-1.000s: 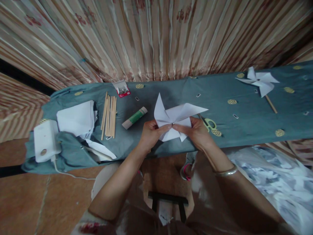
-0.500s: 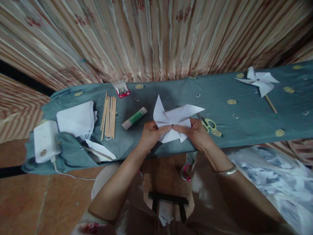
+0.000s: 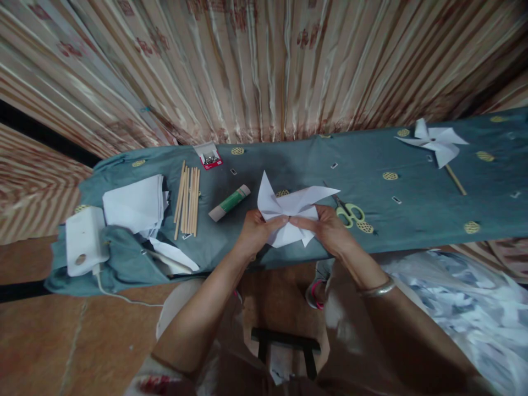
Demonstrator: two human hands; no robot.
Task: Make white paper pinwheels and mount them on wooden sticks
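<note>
A white paper pinwheel (image 3: 291, 204) is held over the front edge of the table between my two hands. My left hand (image 3: 256, 231) grips its left side, thumb pressed near the centre. From the right, my right hand (image 3: 328, 228) grips it the same way, and the two thumb tips nearly meet at the middle. The fingers underneath are hidden by the paper. Just beyond my right hand lie green-handled scissors (image 3: 350, 213). A green and white glue stick (image 3: 230, 202) rests to the left of the pinwheel.
Wooden sticks (image 3: 188, 201), a small red box of metal pins (image 3: 209, 156), stacked white paper (image 3: 134, 203) and a white device with a cable (image 3: 86, 242) lie on the left of the green cloth (image 3: 289, 159). A finished pinwheel on a stick (image 3: 437, 140) lies far right. A plastic bag (image 3: 466, 297) stands below.
Both thumbs have pressed closer together over the pinwheel's centre, covering the dark spot seen there before. The view has shifted slightly; the hands keep hold of the paper.
</note>
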